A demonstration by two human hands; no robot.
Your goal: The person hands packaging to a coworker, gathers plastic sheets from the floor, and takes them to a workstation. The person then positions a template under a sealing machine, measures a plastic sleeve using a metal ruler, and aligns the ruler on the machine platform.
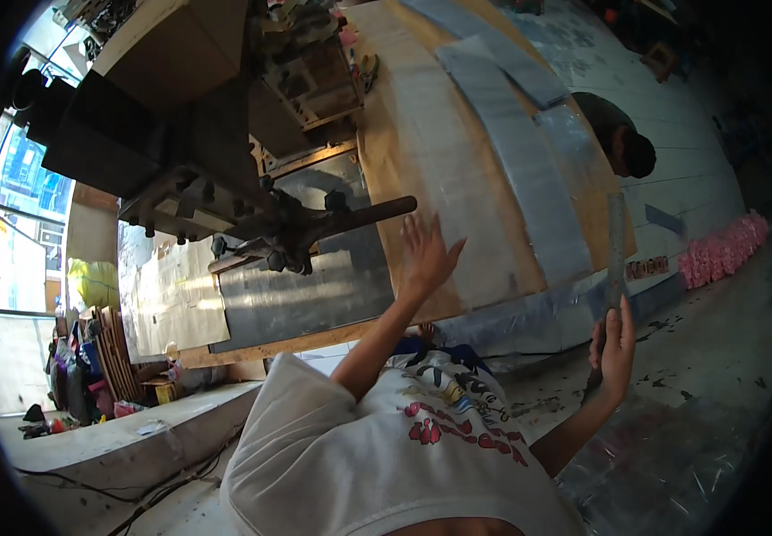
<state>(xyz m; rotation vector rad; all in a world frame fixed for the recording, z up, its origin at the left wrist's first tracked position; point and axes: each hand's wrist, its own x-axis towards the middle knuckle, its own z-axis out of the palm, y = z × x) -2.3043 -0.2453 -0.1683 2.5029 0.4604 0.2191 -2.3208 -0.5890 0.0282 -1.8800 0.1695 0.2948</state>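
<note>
My left hand point(429, 261) is open with its fingers spread, slightly blurred, just over the tan sheet-covered table point(439, 116). Beside its fingertips is the end of a round bar handle point(377, 213) on a dark press-like machine point(198, 161). My right hand point(614, 353) is closed around the lower end of a long flat grey strip, which looks like a metal ruler point(616, 241). It points away from me, beyond the table's right corner. Pale translucent sheets point(515, 161) lie in long strips across the table.
A dark flat plate point(305, 290) lies under the machine. Pliers point(369, 71) are at the table's far left. To the right, another person point(618, 134) bends low near a pink bundle point(723, 250) on the floor. Boards point(118, 353) lean at the left; cables point(154, 491) trail below them.
</note>
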